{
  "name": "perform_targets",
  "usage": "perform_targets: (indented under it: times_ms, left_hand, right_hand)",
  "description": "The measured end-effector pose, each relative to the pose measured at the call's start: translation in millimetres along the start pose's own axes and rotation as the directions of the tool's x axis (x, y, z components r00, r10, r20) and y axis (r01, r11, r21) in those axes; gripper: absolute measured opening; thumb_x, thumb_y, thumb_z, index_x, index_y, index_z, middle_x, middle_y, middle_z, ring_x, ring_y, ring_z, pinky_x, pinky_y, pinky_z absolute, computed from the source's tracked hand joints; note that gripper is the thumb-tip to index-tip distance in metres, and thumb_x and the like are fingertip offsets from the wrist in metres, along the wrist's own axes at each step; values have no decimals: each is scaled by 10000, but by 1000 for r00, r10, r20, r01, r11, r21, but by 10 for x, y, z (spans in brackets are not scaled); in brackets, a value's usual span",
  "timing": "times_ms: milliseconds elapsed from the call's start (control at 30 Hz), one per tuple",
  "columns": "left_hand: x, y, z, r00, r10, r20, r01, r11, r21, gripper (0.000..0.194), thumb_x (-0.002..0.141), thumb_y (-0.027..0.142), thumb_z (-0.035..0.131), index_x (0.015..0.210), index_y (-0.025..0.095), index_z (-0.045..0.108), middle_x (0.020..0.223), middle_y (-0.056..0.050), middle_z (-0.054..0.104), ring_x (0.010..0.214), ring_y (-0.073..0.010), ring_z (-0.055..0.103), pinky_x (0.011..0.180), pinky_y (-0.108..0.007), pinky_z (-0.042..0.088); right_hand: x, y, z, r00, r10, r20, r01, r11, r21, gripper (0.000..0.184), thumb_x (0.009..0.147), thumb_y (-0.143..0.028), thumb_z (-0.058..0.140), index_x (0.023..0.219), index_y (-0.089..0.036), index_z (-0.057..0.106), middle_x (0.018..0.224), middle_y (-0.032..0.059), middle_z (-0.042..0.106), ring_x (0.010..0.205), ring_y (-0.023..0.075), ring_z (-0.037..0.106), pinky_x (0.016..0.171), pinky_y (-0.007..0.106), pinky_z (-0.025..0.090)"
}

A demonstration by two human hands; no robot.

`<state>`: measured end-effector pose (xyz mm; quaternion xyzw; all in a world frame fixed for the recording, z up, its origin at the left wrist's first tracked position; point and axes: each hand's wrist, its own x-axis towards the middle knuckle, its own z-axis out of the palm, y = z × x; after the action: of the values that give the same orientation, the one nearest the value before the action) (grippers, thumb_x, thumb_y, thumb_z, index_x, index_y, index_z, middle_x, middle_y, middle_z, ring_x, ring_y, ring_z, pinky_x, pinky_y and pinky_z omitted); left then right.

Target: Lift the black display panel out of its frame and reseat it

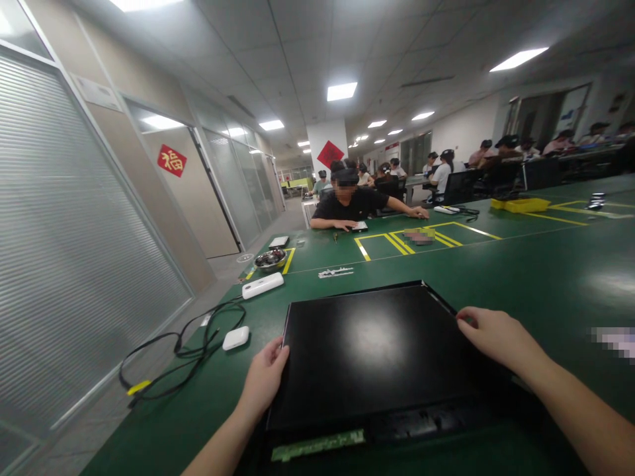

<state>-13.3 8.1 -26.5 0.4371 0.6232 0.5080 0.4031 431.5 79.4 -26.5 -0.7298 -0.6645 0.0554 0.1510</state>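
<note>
A flat black LCD panel with a thin raised frame lies in front of me, its glossy face reflecting a ceiling light. Along its near edge runs a narrow green circuit board strip. My left hand is closed on the panel's left edge, thumb on top and the other fingers partly hidden. At the far part of the right edge, my right hand pinches the frame between thumb and curled fingers. The underside of the panel is hidden.
On the green table, left of the panel, are a white earbud case, black cables and a white power bank. Farther off stand a metal bowl, white strips and a yellow tray. A person sits opposite.
</note>
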Motion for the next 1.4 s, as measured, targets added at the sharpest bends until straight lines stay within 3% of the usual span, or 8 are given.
perform_targets:
  times_ms: [233,367,533,667,767,933,1167,1400]
  left_hand:
    - [-3,53,1,999,-1,-51,2,1000,21,246,718,209,751,958,153,745,751,-55,797,807,-287,750,719,-317,541]
    - [-12,83,-14,999,-46,-3,46,998,-37,245,722,180,761,967,162,747,816,-74,808,866,-287,756,752,-323,556]
    - [-14,95,-55,990,-112,84,122,985,-121,283,757,179,756,1037,148,725,895,-111,810,882,-269,765,779,-337,575]
    - [16,49,-128,974,-143,177,173,970,-172,400,734,208,800,1111,132,692,921,-117,807,863,-267,768,747,-330,584]
    - [31,34,-166,960,-169,225,208,964,-165,463,712,259,832,1134,137,685,937,-112,809,846,-273,771,715,-327,588]
    - [-9,129,-156,942,-240,233,293,929,-227,482,704,209,824,1159,142,679,1049,-141,793,942,-284,760,743,-325,587]
    - [-225,321,-143,940,-238,246,326,840,-434,864,698,257,819,1481,231,453,1310,-122,701,1163,-327,676,920,-389,556]
    - [-345,293,-35,941,-203,270,314,821,-477,906,740,284,771,1544,335,355,1360,-73,676,1109,-334,703,888,-411,573]
  right_hand:
    - [-97,-149,-28,996,-24,81,29,997,-65,381,881,-392,461,1080,-283,767,1032,77,768,918,302,716,719,369,500]
    - [-183,-256,-15,994,-64,89,75,989,-129,366,873,-387,484,1062,-273,777,1052,101,764,898,310,718,725,388,506]
    - [-108,-125,-84,999,12,41,-10,998,-66,417,884,-460,465,1120,-276,756,1069,85,765,899,305,716,702,381,515]
    - [44,95,-27,1000,-9,-13,9,1000,12,430,886,-436,468,1152,-241,744,1130,102,747,991,302,700,770,378,536]
    - [131,204,125,993,-107,49,106,994,30,391,862,-340,505,1130,-219,762,1176,114,725,1073,288,678,858,361,531]
    - [187,252,289,990,-101,102,104,994,-28,443,831,-182,479,1180,-188,751,1196,134,693,1079,257,676,943,334,505]
    - [185,262,311,993,-85,79,87,996,-26,445,841,-191,470,1189,-191,748,1208,133,681,1086,258,665,976,343,493]
    - [160,213,262,991,-76,112,79,996,-30,451,904,-291,441,1220,-146,728,1237,158,665,1119,274,652,982,357,488]
